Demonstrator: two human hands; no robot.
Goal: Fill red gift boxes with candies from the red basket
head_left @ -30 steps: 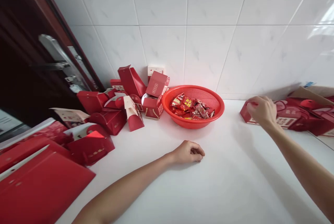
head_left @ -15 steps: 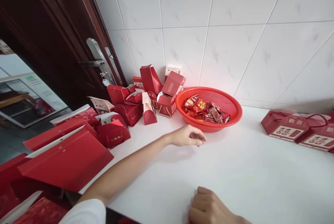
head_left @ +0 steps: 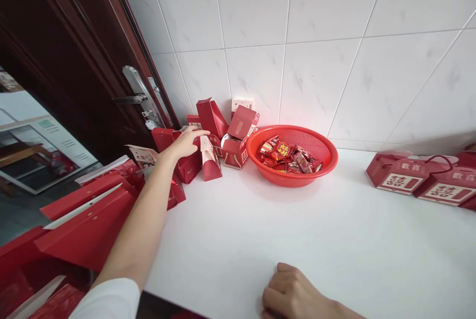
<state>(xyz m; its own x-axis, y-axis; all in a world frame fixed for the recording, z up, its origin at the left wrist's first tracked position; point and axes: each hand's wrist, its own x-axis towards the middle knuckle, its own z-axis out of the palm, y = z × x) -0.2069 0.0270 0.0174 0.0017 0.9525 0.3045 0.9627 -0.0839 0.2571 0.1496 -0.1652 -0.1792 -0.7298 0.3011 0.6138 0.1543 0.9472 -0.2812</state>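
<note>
While the white table (head_left: 320, 229) spreads around the red basket (head_left: 290, 179), the step in hand appears to be a reach into the red boxes (head_left: 211, 118) clustered left of the basket. Taking one likely calls for narrowing the fingers without toppling its crowded neighbours. The left hand (head_left: 185, 143) hovers at that cluster, loosely spread and apparently gripping nothing. The right hand (head_left: 292, 291) lies curled on the table before the basket, well apart from the boxes; whether it holds anything cannot be told. A pale-topped box (head_left: 211, 167), left of the basket, stands just beside the left fingertips; contact is unclear. Wrapped sweets (head_left: 283, 151) lie in the basket.
</note>
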